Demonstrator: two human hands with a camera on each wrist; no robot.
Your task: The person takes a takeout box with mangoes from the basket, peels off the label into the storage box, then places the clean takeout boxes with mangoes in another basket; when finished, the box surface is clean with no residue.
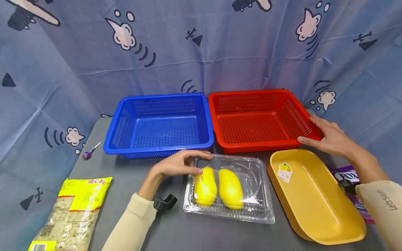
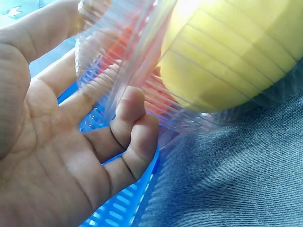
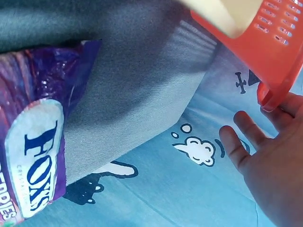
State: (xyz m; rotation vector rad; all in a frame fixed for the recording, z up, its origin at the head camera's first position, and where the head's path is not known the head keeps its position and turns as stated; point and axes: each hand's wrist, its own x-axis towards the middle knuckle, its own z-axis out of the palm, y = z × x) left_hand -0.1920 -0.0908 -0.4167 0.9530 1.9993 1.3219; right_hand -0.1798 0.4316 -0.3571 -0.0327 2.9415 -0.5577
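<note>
My left hand (image 1: 177,164) grips the left side of a clear plastic clamshell box (image 1: 267,214), its thumb and index finger at the upper left corner. Two yellow mangoes, a left one (image 1: 205,188) and a right one (image 1: 230,190), lie inside the box. In the left wrist view, fingers curl at the ribbed plastic edge close by one mango (image 2: 227,56). My right hand (image 1: 334,139) holds the red basket (image 1: 257,143) at its front right corner, thumb over the rim. Seen from the right wrist, fingertips (image 3: 232,137) hang beside the basket's lip (image 3: 272,97).
Left of the red basket stands a blue basket (image 1: 160,150). A deep yellow tray (image 1: 314,195) with a price sticker sits front right, beside a purple FOX'S candy bag (image 1: 348,174). At left lie a lollipop (image 1: 87,155) and a pasta bag (image 1: 78,209). A patterned curtain (image 1: 176,42) hangs behind.
</note>
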